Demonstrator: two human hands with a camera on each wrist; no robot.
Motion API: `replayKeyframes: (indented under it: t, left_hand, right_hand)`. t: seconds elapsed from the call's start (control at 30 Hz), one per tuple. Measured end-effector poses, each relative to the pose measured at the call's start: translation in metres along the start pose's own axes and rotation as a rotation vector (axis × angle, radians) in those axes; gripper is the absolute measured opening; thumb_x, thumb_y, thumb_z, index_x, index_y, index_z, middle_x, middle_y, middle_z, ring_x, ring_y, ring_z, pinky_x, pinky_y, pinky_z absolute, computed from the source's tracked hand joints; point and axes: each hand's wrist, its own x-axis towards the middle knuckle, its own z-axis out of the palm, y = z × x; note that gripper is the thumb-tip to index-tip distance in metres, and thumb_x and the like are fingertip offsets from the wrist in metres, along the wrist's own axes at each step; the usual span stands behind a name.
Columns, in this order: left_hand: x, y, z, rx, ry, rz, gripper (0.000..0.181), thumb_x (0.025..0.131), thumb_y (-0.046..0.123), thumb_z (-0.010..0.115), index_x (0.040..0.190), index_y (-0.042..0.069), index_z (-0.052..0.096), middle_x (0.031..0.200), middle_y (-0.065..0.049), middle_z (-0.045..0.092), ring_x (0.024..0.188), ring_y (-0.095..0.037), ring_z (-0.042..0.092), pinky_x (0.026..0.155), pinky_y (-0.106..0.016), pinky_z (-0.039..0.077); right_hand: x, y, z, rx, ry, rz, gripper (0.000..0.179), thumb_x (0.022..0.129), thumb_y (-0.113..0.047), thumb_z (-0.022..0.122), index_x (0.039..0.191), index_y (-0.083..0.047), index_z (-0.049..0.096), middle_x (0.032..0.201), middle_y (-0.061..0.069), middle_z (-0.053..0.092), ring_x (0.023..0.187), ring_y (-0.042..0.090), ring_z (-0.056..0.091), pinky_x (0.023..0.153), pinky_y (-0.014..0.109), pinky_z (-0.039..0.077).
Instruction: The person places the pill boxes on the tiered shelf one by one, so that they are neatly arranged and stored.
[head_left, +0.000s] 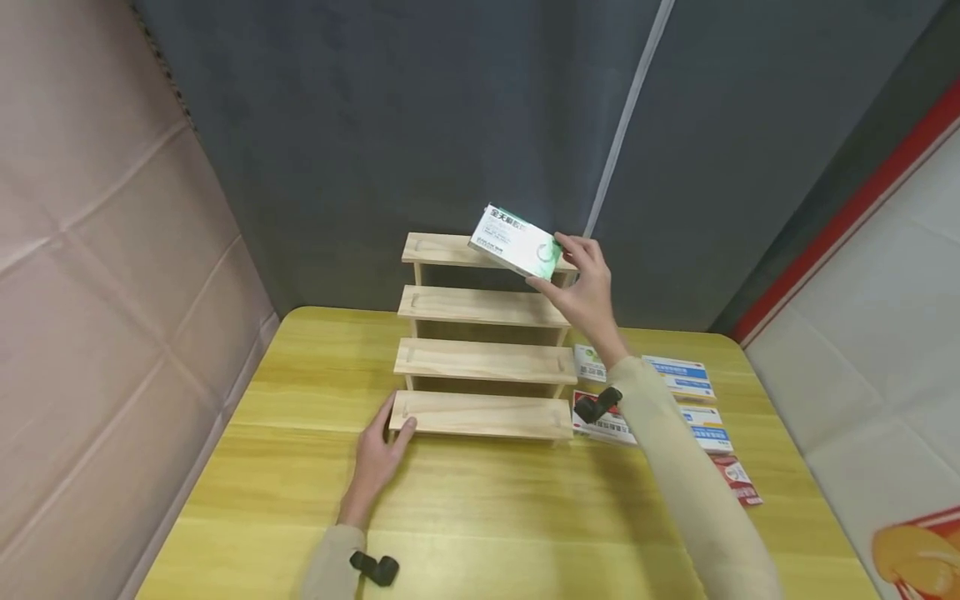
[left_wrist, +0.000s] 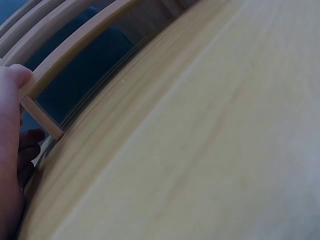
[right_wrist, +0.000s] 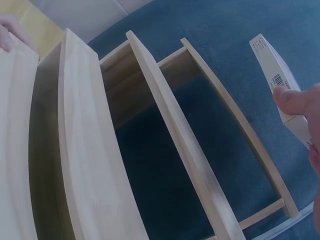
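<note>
White-and-green, a flat carton (head_left: 513, 242) is hovering above the grained wooden rack (head_left: 487, 360), the right hand (head_left: 587, 292) pinching one end between spread thumb and fingers, the left hand (head_left: 377, 454) gripping the bottom plank (head_left: 480, 414).

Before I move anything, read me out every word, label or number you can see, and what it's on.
"全天麻胶": raised white-and-green box; what follows is lost in glare.
Same box, smaller lines and figures near its barcode: too small to read.
Green-and-white box: too blurred.
Red-and-white box: too blurred.
Blue-and-white boxes: too blurred.
Red box: too blurred.
</note>
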Motion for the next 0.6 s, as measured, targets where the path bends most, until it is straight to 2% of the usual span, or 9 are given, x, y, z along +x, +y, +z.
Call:
replayKeyframes:
  t: [0.17, 0.43, 0.6]
  left_hand:
    - [0.003, 0.0, 0.001, -0.004, -0.019, -0.002, 0.069, 0.101, 0.041, 0.061, 0.158, 0.014, 0.034, 0.161, -0.014, 0.039, 0.148, -0.041, 0.036, 0.124, -0.058, 0.029]
    - [0.002, -0.001, -0.005, 0.008, -0.001, -0.007, 0.069, 0.101, 0.039, 0.062, 0.158, 0.013, 0.035, 0.161, -0.015, 0.04, 0.148, -0.042, 0.036, 0.123, -0.058, 0.029]
    - [0.002, -0.002, -0.004, 0.012, -0.011, -0.008, 0.071, 0.1, 0.039, 0.063, 0.158, 0.011, 0.034, 0.161, -0.016, 0.039, 0.148, -0.043, 0.036, 0.124, -0.058, 0.029]
  right_hand:
    - [0.009, -0.002, 0.005, 0.002, -0.018, 0.013, 0.073, 0.076, -0.012, 0.091, 0.138, 0.004, 0.057, 0.133, 0.022, 0.052, 0.123, 0.037, 0.054, 0.108, 0.048, 0.052]
    - [0.023, -0.006, 0.024, 0.03, -0.087, 0.054, 0.073, 0.078, -0.014, 0.089, 0.141, 0.002, 0.056, 0.138, 0.02, 0.051, 0.128, 0.033, 0.052, 0.112, 0.044, 0.05]
    - [0.032, -0.008, 0.03, 0.051, -0.116, 0.104, 0.072, 0.078, -0.011, 0.088, 0.142, 0.001, 0.055, 0.139, 0.019, 0.052, 0.126, 0.032, 0.056, 0.113, 0.042, 0.05]
